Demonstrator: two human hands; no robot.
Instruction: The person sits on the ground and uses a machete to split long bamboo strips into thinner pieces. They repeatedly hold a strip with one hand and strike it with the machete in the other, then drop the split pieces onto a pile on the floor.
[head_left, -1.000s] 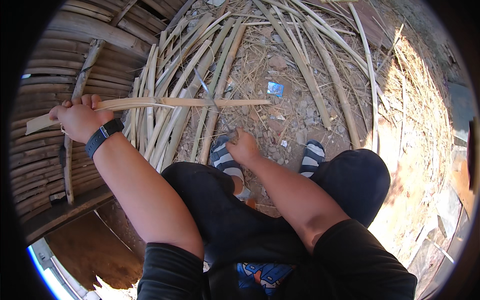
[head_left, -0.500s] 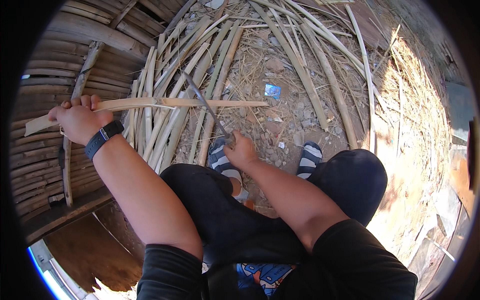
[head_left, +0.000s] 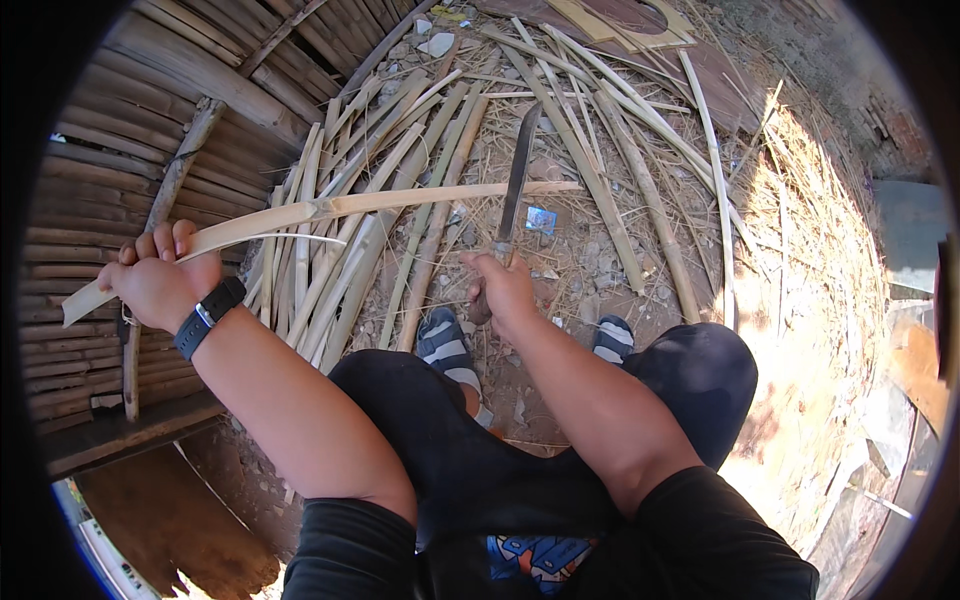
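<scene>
My left hand is closed around a long pale bamboo strip, near its wide end. The strip reaches across to the right, and a thin sliver peels away along its near side. In my right hand is a machete, gripped by its wooden handle, its dark blade pointing up and away from me. The blade crosses the strip toward the strip's far right end; whether they touch I cannot tell.
Split bamboo lengths lie fanned on the ground at left, with more bamboo poles at right. A bamboo-slat wall rises on the left. My sandalled feet stand among chips and rubble. Sunlit shavings cover the right side.
My right hand has swung the machete from leaning left to nearly upright, farther right along the strip. The strip's right end has risen and shifted right in my left hand.
</scene>
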